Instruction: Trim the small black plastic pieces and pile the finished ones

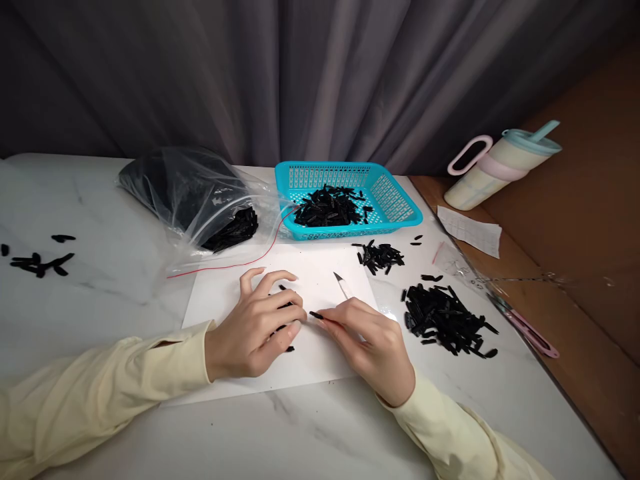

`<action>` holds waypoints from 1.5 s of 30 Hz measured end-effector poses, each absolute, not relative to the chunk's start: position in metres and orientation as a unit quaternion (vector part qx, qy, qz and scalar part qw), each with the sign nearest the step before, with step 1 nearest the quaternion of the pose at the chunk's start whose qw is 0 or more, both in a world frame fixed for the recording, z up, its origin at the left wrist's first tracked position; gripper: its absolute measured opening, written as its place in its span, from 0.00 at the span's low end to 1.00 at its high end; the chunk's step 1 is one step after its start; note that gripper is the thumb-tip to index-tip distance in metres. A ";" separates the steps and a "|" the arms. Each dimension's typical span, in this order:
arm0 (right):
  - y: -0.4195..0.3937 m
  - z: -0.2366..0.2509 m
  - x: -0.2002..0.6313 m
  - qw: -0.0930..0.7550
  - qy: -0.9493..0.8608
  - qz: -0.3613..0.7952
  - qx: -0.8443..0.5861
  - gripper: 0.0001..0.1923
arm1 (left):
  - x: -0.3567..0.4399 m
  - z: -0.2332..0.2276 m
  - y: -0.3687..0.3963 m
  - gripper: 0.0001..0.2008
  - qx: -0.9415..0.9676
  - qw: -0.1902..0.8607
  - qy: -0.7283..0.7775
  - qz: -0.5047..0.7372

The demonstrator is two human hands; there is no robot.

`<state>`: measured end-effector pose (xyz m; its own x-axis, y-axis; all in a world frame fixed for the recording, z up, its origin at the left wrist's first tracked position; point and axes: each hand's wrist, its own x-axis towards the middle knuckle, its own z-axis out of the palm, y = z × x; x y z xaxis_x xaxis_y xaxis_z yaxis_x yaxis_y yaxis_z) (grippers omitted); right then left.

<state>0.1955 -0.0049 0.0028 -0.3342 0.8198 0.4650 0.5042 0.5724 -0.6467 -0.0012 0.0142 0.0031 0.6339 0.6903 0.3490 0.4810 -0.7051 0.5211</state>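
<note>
My right hand (373,337) pinches a small black sliver (316,315) between thumb and forefinger, above a white sheet of paper (320,360). From behind its knuckles a craft knife (343,283) sticks out, blade pointing away; whether the hand grips it or it lies on the paper, I cannot tell. Facing the sliver, my left hand (260,327) has thumb and forefinger tips brought together, the other fingers curled and spread over the sheet. Anything in that pinch is hidden. Several black slivers (291,349) show on the paper beneath the left fingers.
Behind the paper, a blue basket (395,223) and a clear plastic bag (200,200) hold black slivers. Loose piles lie at right (443,320), near the basket (380,257) and far left (43,263). Pink-handled scissors (530,333), a paper slip (470,230) and a tumbler (493,170) are on the right.
</note>
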 end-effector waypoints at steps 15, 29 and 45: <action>-0.007 0.005 0.195 0.425 -0.802 0.135 -0.398 0.06 | -0.004 -0.001 0.030 0.16 0.911 0.111 0.204 0.340; -0.009 0.003 0.196 0.387 -0.855 -0.078 -0.336 0.08 | -0.007 -0.005 0.027 0.09 0.924 -0.027 0.194 0.329; -0.011 0.001 0.195 0.404 -0.845 -0.003 -0.351 0.10 | -0.003 -0.003 0.025 0.09 0.920 -0.029 0.181 0.347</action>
<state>0.1948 -0.0110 0.0014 -0.4273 0.5901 0.6849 0.5950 0.7540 -0.2784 -0.0031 0.0250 -0.0028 0.6936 0.3118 0.6494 0.3525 -0.9331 0.0716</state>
